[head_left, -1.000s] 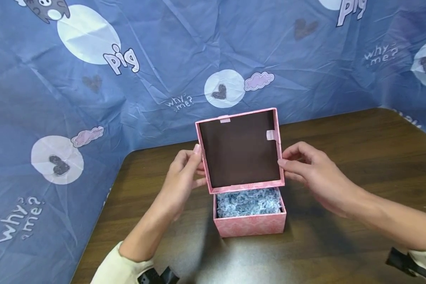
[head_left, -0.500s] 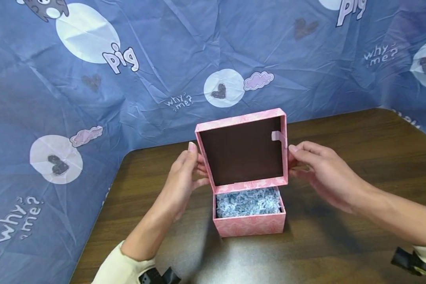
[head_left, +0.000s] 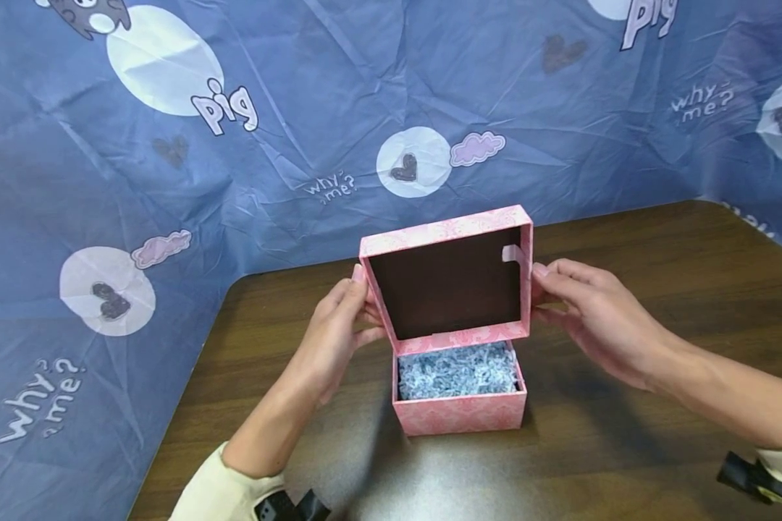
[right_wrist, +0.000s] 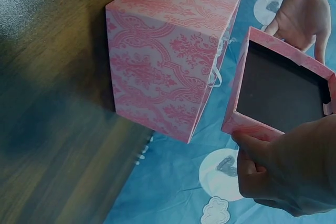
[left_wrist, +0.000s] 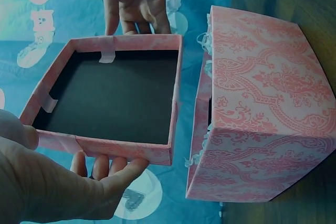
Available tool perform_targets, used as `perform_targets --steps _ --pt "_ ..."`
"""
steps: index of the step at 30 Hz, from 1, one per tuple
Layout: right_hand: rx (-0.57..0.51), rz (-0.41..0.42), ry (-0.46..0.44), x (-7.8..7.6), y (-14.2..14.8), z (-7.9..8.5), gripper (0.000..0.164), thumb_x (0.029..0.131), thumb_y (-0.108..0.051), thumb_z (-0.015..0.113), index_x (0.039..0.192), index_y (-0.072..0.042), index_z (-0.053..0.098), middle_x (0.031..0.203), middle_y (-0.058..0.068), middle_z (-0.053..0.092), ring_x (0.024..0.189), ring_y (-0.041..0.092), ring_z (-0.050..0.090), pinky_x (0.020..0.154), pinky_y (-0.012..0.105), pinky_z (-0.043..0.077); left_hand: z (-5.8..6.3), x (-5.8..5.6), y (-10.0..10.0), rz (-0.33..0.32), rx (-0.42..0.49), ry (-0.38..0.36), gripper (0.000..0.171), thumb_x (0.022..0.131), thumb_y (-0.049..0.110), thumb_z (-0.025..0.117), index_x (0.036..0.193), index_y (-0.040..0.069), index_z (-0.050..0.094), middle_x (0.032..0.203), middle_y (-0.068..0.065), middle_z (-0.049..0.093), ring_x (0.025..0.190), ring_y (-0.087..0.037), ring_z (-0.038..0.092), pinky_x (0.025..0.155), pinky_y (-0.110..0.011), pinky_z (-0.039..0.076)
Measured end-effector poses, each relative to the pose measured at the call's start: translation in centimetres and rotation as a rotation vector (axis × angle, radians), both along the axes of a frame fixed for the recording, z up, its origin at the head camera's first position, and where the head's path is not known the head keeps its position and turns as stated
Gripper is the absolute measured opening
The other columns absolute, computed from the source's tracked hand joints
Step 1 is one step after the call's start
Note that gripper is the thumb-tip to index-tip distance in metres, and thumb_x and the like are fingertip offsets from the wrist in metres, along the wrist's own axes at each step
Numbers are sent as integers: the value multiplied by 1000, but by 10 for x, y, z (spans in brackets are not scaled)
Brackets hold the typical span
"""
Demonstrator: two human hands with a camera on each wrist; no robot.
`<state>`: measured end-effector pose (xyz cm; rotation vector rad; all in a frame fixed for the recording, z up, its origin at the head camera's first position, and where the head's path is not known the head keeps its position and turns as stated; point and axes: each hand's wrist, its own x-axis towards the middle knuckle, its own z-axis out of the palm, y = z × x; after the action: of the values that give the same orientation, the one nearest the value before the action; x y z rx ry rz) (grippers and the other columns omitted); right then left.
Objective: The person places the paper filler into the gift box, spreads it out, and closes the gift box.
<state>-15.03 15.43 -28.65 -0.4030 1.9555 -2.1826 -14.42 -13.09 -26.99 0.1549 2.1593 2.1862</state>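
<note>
A pink patterned box lid [head_left: 450, 282] is held up at a tilt, its dark inside facing me, with a strip of pale tape on the inner right wall. My left hand [head_left: 334, 325] grips its left side, thumb near the rim and fingers behind and below. On the opposite side my right hand [head_left: 599, 318] pinches the lid's wall between thumb and fingers. Just below and in front stands the pink box [head_left: 459, 414], filled with pale blue shredded paper [head_left: 456, 373]. The left wrist view shows the lid [left_wrist: 115, 95] apart from the box [left_wrist: 262, 98].
The box stands on a dark brown wooden table [head_left: 658, 289]. Behind and left of it hangs a blue printed cloth [head_left: 300, 94]. Black straps [head_left: 289, 505] sit at both sleeves.
The lid's top edge has tipped toward me, so its upper outer wall now shows. My right hand has shifted slightly right and up along the lid's side. The box has not moved.
</note>
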Motion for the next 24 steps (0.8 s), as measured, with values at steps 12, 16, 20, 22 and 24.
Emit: perform_targets --steps 12,16,20,22,24 --pt "-5 28 -35 -4 6 1 24 99 -16 54 104 7 61 117 13 60 106 21 62 95 27 47 -2 -5 -6 -47 32 35 24 105 24 38 101 1 46 102 -12 53 100 -22 54 100 -41 44" --pt "16 48 -37 -6 5 1 25 99 -14 54 106 10 60 122 18 57 113 24 61 97 25 45 -3 -6 -11 -71 15 50 25 105 20 39 111 -3 45 112 -14 49 111 -25 51 103 -36 42" --pt "-1 57 -23 -9 5 1 20 98 -9 54 104 8 61 115 16 62 111 22 62 96 24 46 -4 -4 -16 -103 -6 68 30 104 16 39 122 -8 45 127 -20 48 122 -31 50 102 -31 42" --pt "-1 43 -29 -11 6 0 16 97 -8 55 103 4 63 110 12 64 106 19 63 92 22 48 -4 -3 -18 -114 -1 79 33 104 14 40 127 -9 44 131 -24 46 125 -35 48 102 -29 42" --pt "10 22 -36 -12 7 -1 13 97 -8 56 103 1 64 106 8 67 100 16 64 88 21 49 -5 -2 -19 -120 7 83 35 104 12 41 131 -10 44 132 -27 46 126 -37 48 101 -28 42"
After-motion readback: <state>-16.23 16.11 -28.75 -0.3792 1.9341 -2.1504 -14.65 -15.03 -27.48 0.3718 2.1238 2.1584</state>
